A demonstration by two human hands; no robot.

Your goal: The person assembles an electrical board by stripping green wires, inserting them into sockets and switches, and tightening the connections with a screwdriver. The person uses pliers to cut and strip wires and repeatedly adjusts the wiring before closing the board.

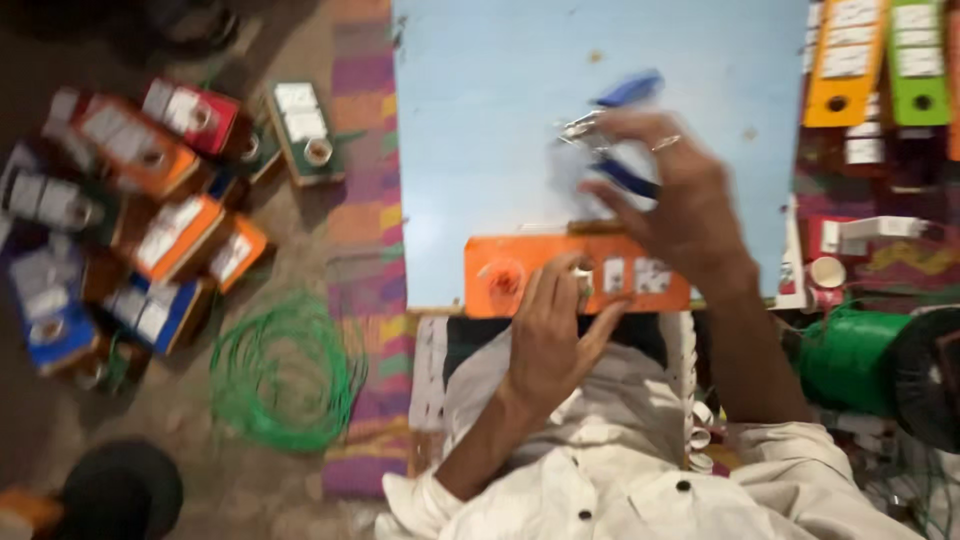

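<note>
Orange file spine (575,272) lies crosswise under left hand (553,330); right hand (672,200) grips, seemingly, blue-handled pliers (618,135).

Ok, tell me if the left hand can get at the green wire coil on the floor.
Probably yes: the left hand rests on the orange file, and nothing lies between it and the coil.

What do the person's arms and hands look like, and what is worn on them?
Both forearms are bare. White sleeves of a buttoned shirt are pushed up toward the elbows. The right hand wears a silver ring on one of its fingers. The left hand shows no ring or glove.
</note>
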